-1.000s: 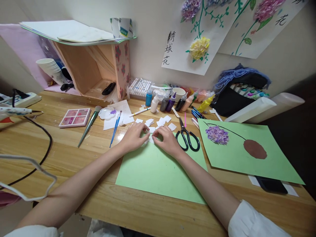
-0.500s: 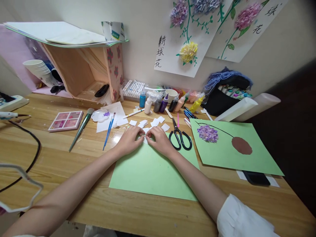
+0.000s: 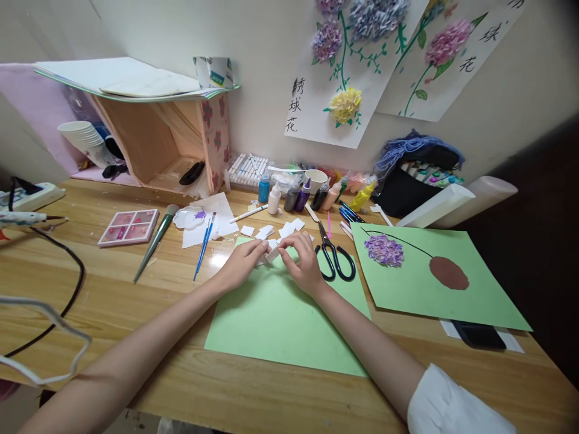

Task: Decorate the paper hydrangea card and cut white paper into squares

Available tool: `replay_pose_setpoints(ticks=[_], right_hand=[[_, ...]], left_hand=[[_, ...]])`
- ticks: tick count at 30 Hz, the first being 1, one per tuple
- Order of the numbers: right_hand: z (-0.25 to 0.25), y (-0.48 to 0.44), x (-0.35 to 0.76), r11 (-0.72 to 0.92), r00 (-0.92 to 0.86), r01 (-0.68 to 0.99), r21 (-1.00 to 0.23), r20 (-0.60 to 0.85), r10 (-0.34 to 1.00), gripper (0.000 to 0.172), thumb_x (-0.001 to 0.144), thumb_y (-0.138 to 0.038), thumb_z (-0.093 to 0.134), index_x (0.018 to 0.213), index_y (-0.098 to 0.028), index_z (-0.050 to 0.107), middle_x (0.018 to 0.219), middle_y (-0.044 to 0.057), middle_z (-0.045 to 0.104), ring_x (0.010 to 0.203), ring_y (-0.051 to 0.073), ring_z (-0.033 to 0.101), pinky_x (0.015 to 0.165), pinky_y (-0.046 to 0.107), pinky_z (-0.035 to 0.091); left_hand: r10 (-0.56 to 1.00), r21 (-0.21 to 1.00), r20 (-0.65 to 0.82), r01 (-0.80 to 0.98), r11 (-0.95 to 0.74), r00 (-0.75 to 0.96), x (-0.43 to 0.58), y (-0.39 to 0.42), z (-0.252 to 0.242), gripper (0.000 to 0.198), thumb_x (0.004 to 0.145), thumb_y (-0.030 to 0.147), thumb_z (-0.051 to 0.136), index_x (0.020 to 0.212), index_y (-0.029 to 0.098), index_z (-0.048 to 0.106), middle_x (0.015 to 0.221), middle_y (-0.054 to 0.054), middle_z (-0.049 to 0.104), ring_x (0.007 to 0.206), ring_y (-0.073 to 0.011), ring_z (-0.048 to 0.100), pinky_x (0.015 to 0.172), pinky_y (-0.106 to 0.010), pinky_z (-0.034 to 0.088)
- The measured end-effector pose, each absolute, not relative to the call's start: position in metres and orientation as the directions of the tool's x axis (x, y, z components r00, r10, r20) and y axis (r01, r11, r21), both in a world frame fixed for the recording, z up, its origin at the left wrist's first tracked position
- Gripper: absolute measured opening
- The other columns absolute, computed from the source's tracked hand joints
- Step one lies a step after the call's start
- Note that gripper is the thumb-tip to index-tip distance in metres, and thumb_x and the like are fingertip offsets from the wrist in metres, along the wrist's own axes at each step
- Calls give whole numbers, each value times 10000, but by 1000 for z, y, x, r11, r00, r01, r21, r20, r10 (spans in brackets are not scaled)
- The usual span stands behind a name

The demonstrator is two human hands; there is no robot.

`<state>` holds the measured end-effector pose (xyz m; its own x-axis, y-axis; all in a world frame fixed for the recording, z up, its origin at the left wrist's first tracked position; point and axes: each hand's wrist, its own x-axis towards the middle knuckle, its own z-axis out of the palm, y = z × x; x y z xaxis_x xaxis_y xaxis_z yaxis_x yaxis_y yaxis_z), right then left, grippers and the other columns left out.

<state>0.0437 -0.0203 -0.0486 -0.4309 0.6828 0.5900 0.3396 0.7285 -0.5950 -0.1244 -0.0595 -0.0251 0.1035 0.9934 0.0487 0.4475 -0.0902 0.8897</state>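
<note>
Both hands meet above the top edge of a green sheet [image 3: 280, 319]. My left hand [image 3: 244, 260] is closed on a small white paper piece [image 3: 272, 255]. The fingertips of my right hand [image 3: 301, 262] pinch at the same piece from the other side. Just beyond the hands lie several loose white paper squares [image 3: 289, 228]. Black-handled scissors [image 3: 333, 256] rest open on the green sheet's upper right, beside my right hand. To the right is a second green sheet [image 3: 407, 295] with a purple paper flower [image 3: 384, 250] and a brown oval [image 3: 449, 273].
Paint bottles [image 3: 302, 196] and a marker box [image 3: 248, 170] stand along the wall. Thin blue brushes [image 3: 204, 247], a large brush [image 3: 155, 244] and a pink palette [image 3: 129, 227] lie left. A glue gun [image 3: 27, 218] with a black cord is at the far left.
The fingertips have lifted slightly and turned, and the white piece between them now shows more clearly. The whole view has shifted a little with the head.
</note>
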Motion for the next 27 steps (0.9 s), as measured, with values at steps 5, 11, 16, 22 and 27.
replay_pose_setpoints(ticks=[5, 11, 16, 22, 27], right_hand=[[-48, -22, 43, 751, -460, 332, -570, 597, 657, 58, 886, -231, 465, 850, -227, 511, 823, 27, 581, 823, 200, 507, 783, 371, 370], [-49, -21, 41, 819, -455, 306, -486, 681, 574, 25, 850, -193, 532, 841, -217, 533, 784, 22, 596, 786, 194, 512, 738, 359, 385], [-48, -23, 40, 875, -461, 309, -372, 746, 480, 68, 815, -157, 573, 824, -219, 546, 763, 16, 609, 769, 188, 518, 716, 344, 403], [-49, -25, 40, 886, -438, 350, -304, 783, 441, 100, 788, -136, 596, 824, -221, 558, 751, 15, 613, 765, 191, 525, 698, 342, 413], [-49, -25, 40, 894, -439, 354, -274, 796, 418, 116, 773, -123, 603, 814, -220, 555, 736, 14, 607, 759, 190, 529, 691, 340, 416]], left_hand=[[991, 968, -28, 251, -6, 133, -120, -60, -18, 303, 813, 409, 435, 626, 178, 496, 624, 18, 479, 639, -137, 457, 632, -251, 371], [986, 983, -127, 150, 111, 105, -122, -59, -20, 255, 724, 376, 533, 688, 135, 610, 589, 16, 510, 575, -113, 443, 571, -230, 342], [986, 983, -153, 113, 145, 67, -124, -56, -21, 227, 666, 355, 593, 622, 136, 633, 570, 14, 555, 563, -112, 478, 561, -220, 355], [994, 989, -88, 117, 95, -60, -129, -54, -23, 194, 668, 329, 600, 604, 154, 657, 578, 17, 590, 574, -113, 487, 562, -218, 372], [993, 990, -64, 122, 76, -103, -132, -53, -21, 217, 705, 351, 594, 647, 159, 680, 663, -8, 654, 624, -122, 528, 573, -212, 394]])
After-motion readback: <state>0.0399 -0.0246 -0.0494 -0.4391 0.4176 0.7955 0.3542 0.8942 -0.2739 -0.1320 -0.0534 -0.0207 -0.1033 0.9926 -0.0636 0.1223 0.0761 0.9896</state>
